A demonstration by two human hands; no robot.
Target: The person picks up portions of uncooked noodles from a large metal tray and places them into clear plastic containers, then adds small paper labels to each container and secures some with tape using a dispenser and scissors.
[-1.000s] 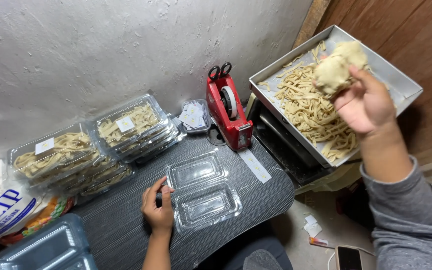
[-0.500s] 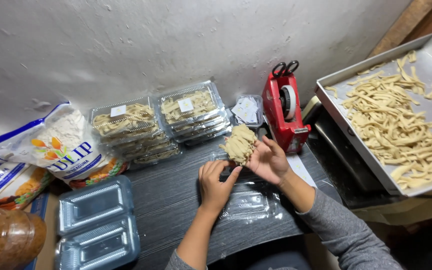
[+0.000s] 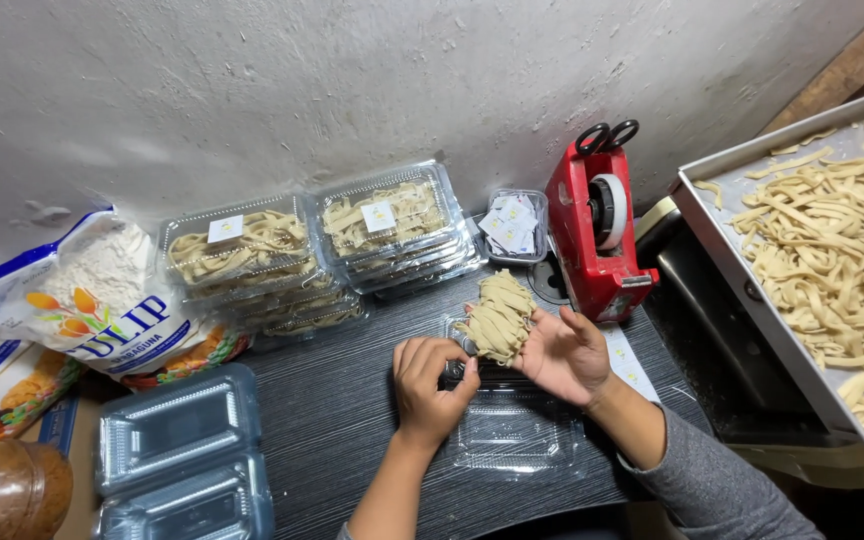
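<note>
Tray (image 3: 712, 215) cut off right; jar (image 3: 2, 490) cut off left; labels (image 3: 512, 225) too small

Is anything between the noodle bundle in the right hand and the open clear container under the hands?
Only the left hand, resting on the container at its near-left edge. The right hand holds the noodle bundle over the container's far half, and nothing else visible blocks it.

White-labelled clear noodle boxes (image 3: 317, 250) stand beside a blue-white flour bag (image 3: 82, 300).
</note>
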